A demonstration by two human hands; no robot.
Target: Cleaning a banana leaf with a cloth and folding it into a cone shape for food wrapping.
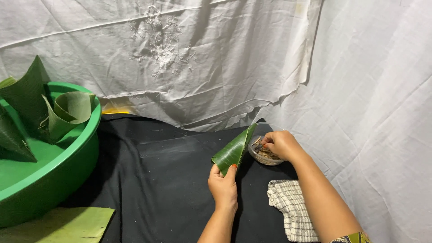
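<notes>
We see our left hand [223, 185] closed around the lower end of a folded banana leaf [234, 150], thumb and fingers pinching it so the leaf stands tilted, its upper tip leaning toward the right and reaching the rim of a small clear bowl [259, 155]. The leaf is rolled or folded into a narrow cone-like shape, glossy green on the outside. Our right hand [281, 144] rests over that bowl, fingers curled down into it among a heap of thin wooden sticks [265, 154]; we cannot tell whether the fingertips have actually pinched one of the sticks. The bowl sits on the worktop [157, 180], which is covered with black cloth, just beside the leaf and touching or nearly touching its tip.

Near our right forearm, a checked cloth [292, 211] in cream and dark lines lies crumpled on the black surface. At the far left stands a large green plastic basin [67, 166], holding several banana-leaf cones [67, 112], some upright and some leaning against each other. In front of the basin, at the lower left edge, a flat piece of banana leaf [67, 225] lies spread out. White sheets [225, 58] hang behind and to the right, one bearing pale embroidery.
</notes>
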